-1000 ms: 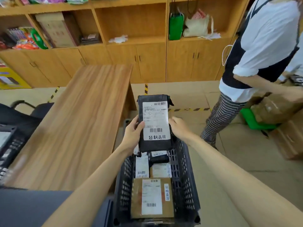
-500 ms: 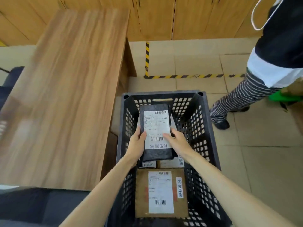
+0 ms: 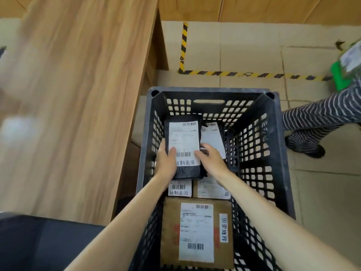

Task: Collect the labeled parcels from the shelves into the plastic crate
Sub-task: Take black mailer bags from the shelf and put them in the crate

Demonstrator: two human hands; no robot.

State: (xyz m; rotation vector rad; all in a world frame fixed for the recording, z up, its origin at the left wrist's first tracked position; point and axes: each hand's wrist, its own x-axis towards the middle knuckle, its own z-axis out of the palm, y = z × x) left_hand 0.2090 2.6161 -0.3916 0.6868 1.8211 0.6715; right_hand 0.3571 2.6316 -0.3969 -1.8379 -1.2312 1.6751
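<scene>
Left grip (image 3: 167, 163) and right grip (image 3: 212, 161) both clasped flat black plastic-wrapped parcel with white label (image 3: 183, 149), low inside black perforated plastic crate (image 3: 211, 89), above other labeled packs. Best bet imo was laying it flat, label up, letting go only once settled.

carrier: black plastic crate (image 3: 211, 90) | contents: brown box (image 3: 170, 231), black parcel (image 3: 184, 137), labelled packets (image 3: 179, 189) | left: wooden desk (image 3: 78, 94)

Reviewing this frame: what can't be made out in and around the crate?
Head view, fine print on the black parcel label: too small, blurred.
Head view, small parcels beneath it: mostly covered by it, the left hand and the right hand.
Head view, whether it rests on them or hangs above: cannot tell.
Head view, other person: cut off by the right edge.
</scene>
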